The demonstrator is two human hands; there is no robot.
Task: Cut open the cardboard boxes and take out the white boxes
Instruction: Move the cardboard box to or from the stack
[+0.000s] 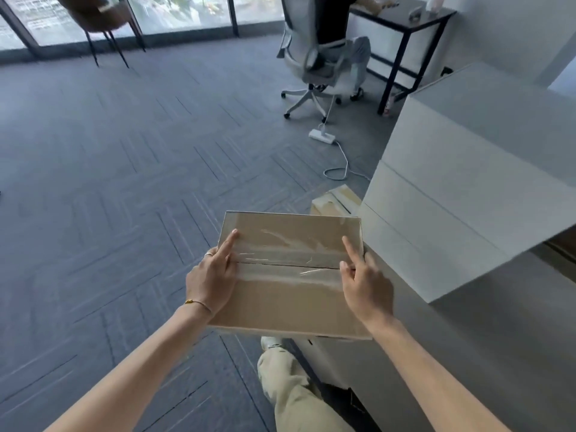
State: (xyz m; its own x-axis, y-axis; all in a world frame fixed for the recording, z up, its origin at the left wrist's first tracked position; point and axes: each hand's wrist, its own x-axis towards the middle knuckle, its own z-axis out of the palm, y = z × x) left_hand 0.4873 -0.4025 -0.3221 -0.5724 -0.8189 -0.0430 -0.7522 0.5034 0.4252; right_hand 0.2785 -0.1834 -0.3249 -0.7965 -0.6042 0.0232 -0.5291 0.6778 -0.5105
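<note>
Just above the person's knee, in khaki trousers (290, 388), a flat cardboard box (290, 291) is held level in the air between both hands. The left hand (212, 275) grips the box's left edge, its forefinger stretched straight along the top face and the other fingers wrapped round the side. The right hand (366, 285) clasps the right edge the same way, forefinger lying up the lid and thumb set near the seam. Held by its two short sides like this, the box shows its taped top to the eyes, which looks like a way to inspect the closure before cutting. Clear packing tape (286, 254) runs across the middle over the seam where the two flaps meet; the flaps lie shut, so the box seems not yet opened, and no knife or cutter is in view. Whatever white box it holds is hidden.

Just beyond the held box, a second taped cardboard box (336, 199) sits on the grey carpet (124, 169) against a white cabinet (461, 182), probably waiting its turn. Farther off lie a white power strip (322, 136) with its cable, then a white office chair (318, 57) with someone seated at a black desk (405, 17), and a brown chair (93, 10) by the windows.
</note>
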